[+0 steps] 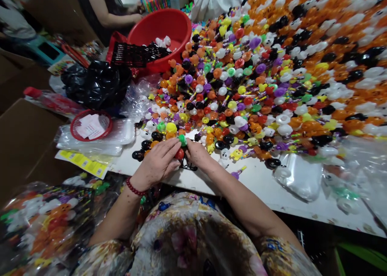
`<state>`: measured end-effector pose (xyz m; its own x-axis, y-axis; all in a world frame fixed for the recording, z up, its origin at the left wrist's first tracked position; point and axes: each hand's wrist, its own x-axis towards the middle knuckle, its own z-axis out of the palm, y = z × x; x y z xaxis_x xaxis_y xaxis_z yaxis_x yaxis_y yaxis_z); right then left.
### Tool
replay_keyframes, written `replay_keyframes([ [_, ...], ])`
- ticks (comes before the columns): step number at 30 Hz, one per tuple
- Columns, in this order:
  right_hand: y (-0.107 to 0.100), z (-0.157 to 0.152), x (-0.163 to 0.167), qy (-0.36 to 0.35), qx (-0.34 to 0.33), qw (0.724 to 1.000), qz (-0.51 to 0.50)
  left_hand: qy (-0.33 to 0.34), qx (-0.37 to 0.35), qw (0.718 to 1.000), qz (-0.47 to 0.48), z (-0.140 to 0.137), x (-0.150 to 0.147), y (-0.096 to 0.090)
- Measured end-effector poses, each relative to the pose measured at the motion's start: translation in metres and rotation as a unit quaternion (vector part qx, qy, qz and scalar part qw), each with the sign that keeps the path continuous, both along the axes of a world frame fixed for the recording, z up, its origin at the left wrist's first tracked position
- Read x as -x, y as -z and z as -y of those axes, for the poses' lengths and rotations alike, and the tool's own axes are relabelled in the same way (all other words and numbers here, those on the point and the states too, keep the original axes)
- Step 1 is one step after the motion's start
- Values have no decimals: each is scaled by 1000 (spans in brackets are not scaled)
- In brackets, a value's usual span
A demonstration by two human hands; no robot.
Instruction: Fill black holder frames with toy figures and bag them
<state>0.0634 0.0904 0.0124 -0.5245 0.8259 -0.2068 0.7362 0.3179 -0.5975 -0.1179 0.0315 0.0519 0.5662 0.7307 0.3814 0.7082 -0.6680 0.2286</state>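
Note:
My left hand (159, 162), with a red bead bracelet at its wrist, curves with fingers pressed together around small plastic novelty toys. A green-topped toy (182, 140) and a red-topped toy (179, 154) show at its fingertips. My right hand (198, 154) is closed opposite, its fingertips hidden by the green-topped toy. Beneath and between both hands lies a black plastic lattice tray (190, 165), mostly covered. Black and orange toys (157, 136) lie just beyond my left hand. A white ghost toy (224, 155) and a yellow toy (236, 154) lie right of my right hand.
A huge heap of coloured toys (242, 90) spreads across the white table (193, 184). At the back left stand a red tub (178, 26) and black lattice trays (133, 55). A small red basket (73, 131) holds paper slips. Another person's arm (121, 20) reaches in behind.

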Motion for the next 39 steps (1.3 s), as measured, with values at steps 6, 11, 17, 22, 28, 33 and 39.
replay_keyframes([
  [6,1,0,4,-26,-13,1000,0,-7,6,1000,1,0,2,2],
  [11,3,2,6,1,3,999,-47,-8,1,1000,-7,-1,0,2],
  [17,4,45,-28,14,-148,976,-161,-7,-50,999,-8,3,-2,-1],
  [22,3,98,-115,67,-246,965,-55,-17,-44,999,7,6,1,-6],
  [28,24,110,-172,135,-246,953,111,-34,-27,999,-31,-6,-9,-4],
  [33,31,110,-160,138,-264,953,61,-28,-29,999,-34,-7,-17,-14],
  [39,18,114,-153,280,-178,939,-92,51,-55,997,20,17,-57,-24],
])
